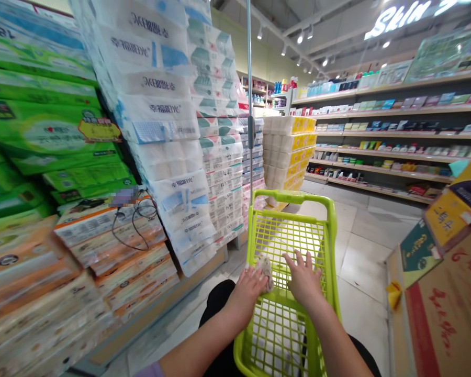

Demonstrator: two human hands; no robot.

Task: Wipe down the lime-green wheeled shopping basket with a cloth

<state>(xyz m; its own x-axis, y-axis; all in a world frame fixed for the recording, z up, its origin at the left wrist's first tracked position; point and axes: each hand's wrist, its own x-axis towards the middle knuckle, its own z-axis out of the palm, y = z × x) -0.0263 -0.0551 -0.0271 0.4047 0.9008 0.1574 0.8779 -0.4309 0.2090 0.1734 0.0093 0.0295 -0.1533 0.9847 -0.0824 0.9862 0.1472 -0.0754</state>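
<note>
A lime-green plastic shopping basket (331, 241) with lattice walls stands in front of me between my knees. My left hand (246, 293) is at its left side, fingers closed over a crumpled, greyish-white cloth (265, 268) that lies against the lattice. Part of the cloth is hidden under the fingers. Over the basket's middle, my right hand (305, 278) has its fingers spread and holds nothing. Whether its fingertips touch the lattice I cannot tell. The basket's handle (290, 197) is at the far end.
Tall stacks of wrapped tissue packs (180, 183) line the left, with a dark cable (133, 230) on one. A thin metal pole (250, 94) rises by the basket. Cardboard boxes (447, 303) stand at right, stocked shelves (392, 133) behind. Pale floor tiles (361, 262) lie between.
</note>
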